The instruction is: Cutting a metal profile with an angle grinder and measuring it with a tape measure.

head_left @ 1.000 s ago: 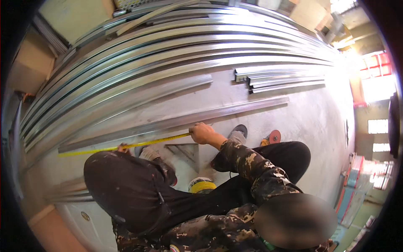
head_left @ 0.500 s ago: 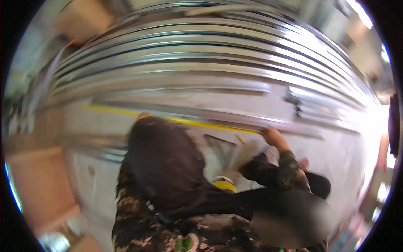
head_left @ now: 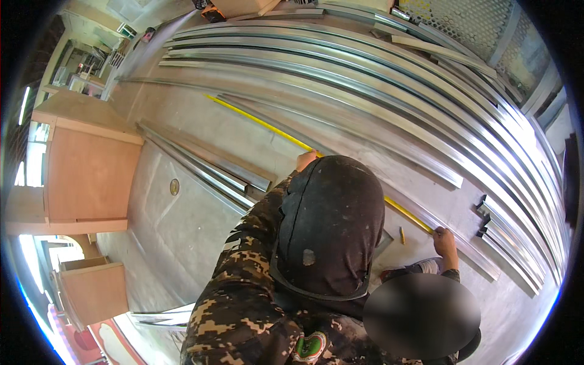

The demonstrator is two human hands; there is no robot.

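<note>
A yellow tape measure [head_left: 260, 123] is stretched out along a long metal channel [head_left: 453, 236] on the floor. My left hand [head_left: 306, 159] is closed at the tape partway along it, its fingers partly hidden behind my dark-clad knee [head_left: 331, 225]. At the near right stretch of the tape, my right hand [head_left: 446, 242] pinches it against the channel's edge. A short yellow pencil-like stick [head_left: 402, 235] lies on the floor, left of my right hand. Part of a grey flat tool [head_left: 383, 243] shows beside the knee, which hides the tape's middle.
Long shiny metal profiles [head_left: 365, 61] lie side by side beyond the tape. Short profiles [head_left: 511, 246] rest at the right. More bars [head_left: 207, 167] lie at the left, near a wooden cabinet [head_left: 91, 170]. A perforated panel [head_left: 462, 27] stands at the far right.
The view has turned and is sharper, so the tape and profiles now slant down to the right. More of my left arm shows. Both hands remain at the tape.
</note>
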